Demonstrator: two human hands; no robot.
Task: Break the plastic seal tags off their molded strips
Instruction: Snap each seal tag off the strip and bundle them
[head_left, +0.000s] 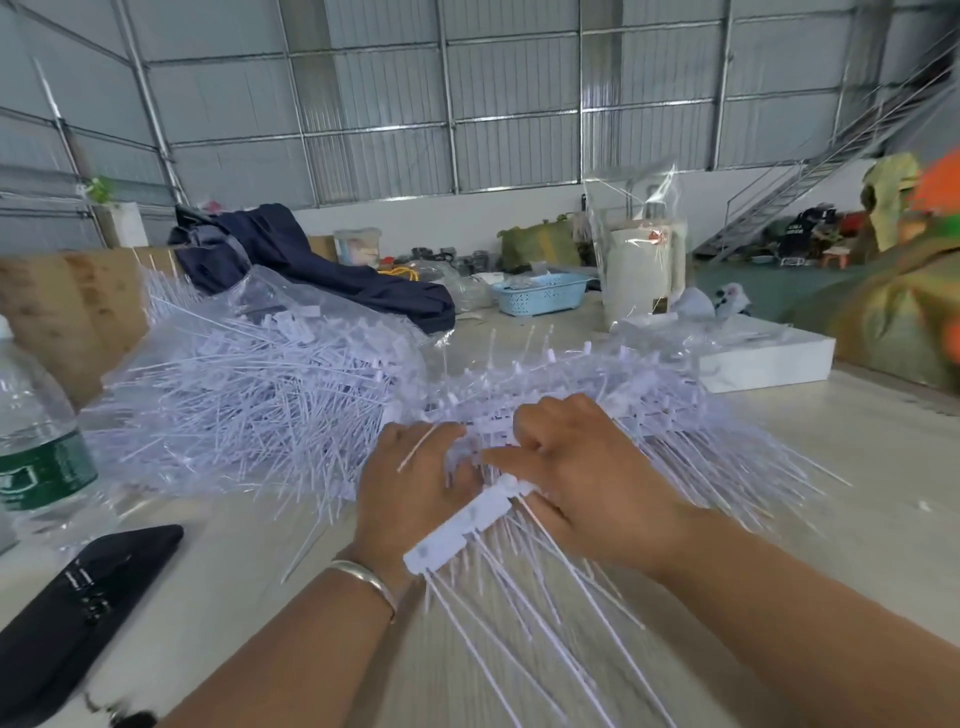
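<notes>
Two bare hands work in the middle of a pale table (857, 467). The left hand (410, 488) has its fingers curled around one end of a white strip of seal tags (467, 525), and a thin white tail sticks up across its knuckles. The right hand (582, 478) is just beside it, with fingers bent and the thumb pointing left, pinching the tags at the top of the same strip. The strip runs slanted between the two hands, down toward the left wrist, where a silver bracelet (363, 582) sits. Long thin tails from the strip fan out under the right arm toward the near edge of the table. Right behind the hands lies a stack of more tag strips (623, 384). To the left is a big messy pile of loose seal tags (260, 395), partly on a clear plastic bag (291, 296). A water bottle (36, 441) stands at the far left, and a black pouch (78, 613) lies near it. Farther back are a dark blue cloth (311, 260), a light blue basket (540, 293) and a flat white box (769, 358).
</notes>
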